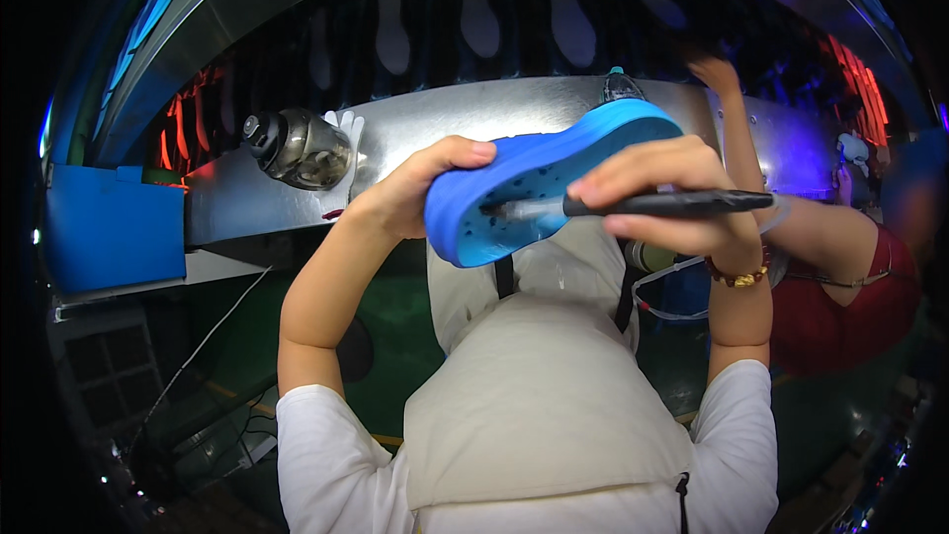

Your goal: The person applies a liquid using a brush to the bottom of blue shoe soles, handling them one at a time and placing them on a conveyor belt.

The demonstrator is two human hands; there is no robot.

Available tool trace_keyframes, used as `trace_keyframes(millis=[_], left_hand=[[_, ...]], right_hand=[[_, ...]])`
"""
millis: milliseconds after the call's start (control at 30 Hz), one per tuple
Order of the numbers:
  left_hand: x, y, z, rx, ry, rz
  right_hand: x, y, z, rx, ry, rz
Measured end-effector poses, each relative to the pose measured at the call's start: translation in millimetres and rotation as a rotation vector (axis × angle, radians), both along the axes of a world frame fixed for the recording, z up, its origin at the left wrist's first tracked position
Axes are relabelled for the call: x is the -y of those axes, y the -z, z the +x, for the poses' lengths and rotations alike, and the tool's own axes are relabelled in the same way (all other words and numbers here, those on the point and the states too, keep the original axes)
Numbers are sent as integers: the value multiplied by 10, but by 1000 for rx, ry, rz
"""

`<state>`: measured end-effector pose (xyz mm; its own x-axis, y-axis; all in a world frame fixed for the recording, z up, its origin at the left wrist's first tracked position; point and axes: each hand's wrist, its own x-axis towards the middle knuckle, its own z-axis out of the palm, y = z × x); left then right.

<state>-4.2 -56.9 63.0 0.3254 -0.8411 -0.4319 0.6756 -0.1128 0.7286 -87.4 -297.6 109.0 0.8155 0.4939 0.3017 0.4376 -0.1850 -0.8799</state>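
Above my lap I hold up a blue foam clog upper (511, 174), tilted so its light-blue inside with small holes faces me. My left hand (422, 182) grips one end of it, thumb on the outer side wall. In my right hand (660, 193) is a brush with a black handle (652, 204) and a pale, translucent front part. The brush's dark tip (495, 209) is inside the shoe, at the end near my left hand. A thin clear tube (775, 213) shows at the handle's rear end.
A metal worktop (474, 107) runs before me, with a dark row bearing pale insole-shaped pieces (480, 11) beyond it. A jug-like bottle (304, 148), a white glove (356, 137) and another bottle (621, 86) stand or lie there. At right, a co-worker's arm (741, 126) reaches over the row.
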Motion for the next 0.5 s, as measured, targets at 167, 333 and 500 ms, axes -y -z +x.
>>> trace_keyframes(millis=[167, 333, 500], left_hand=[[-74, -51, -50, 99, -53, 81], [-105, 60, 7, -100, -176, -42], [-194, 306, 118, -381, -266, -217]], right_hand=[[93, 36, 1, -17, -199, -12], [263, 17, 142, -26, -17, -21], [301, 49, 187, 39, -67, -35]])
